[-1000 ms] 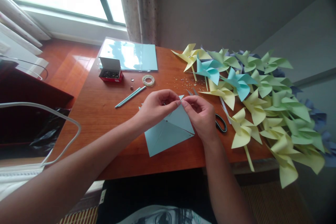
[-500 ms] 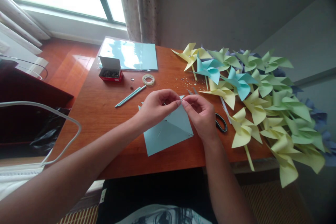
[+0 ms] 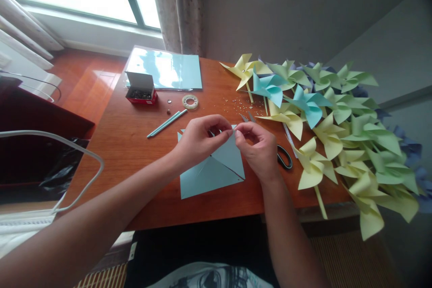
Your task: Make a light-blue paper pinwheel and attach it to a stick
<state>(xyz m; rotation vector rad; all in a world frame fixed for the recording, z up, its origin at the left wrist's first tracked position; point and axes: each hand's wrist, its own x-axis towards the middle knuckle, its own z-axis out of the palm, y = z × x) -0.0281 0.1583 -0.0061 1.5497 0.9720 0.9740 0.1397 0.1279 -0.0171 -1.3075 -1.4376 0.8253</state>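
Observation:
A light blue paper square (image 3: pixel 209 172), cut along its diagonals, lies on the wooden table (image 3: pixel 135 153) in front of me. My left hand (image 3: pixel 199 141) and my right hand (image 3: pixel 258 148) meet above its far corner. Both pinch a lifted flap tip of the blue paper between thumb and fingers. Black-handled scissors (image 3: pixel 283 157) lie just right of my right hand, partly hidden by it.
A pile of yellow, green and blue paper pinwheels (image 3: pixel 330 130) covers the right side of the table. Farther back lie a blue stick (image 3: pixel 167 123), a tape roll (image 3: pixel 190 101), a red box of pins (image 3: pixel 141 92) and blue paper sheets (image 3: pixel 165 69). A white cable (image 3: pixel 84 153) loops at left.
The blue paper square has turned and slid a little to the left under my hands. Both hands keep pinching its far tip.

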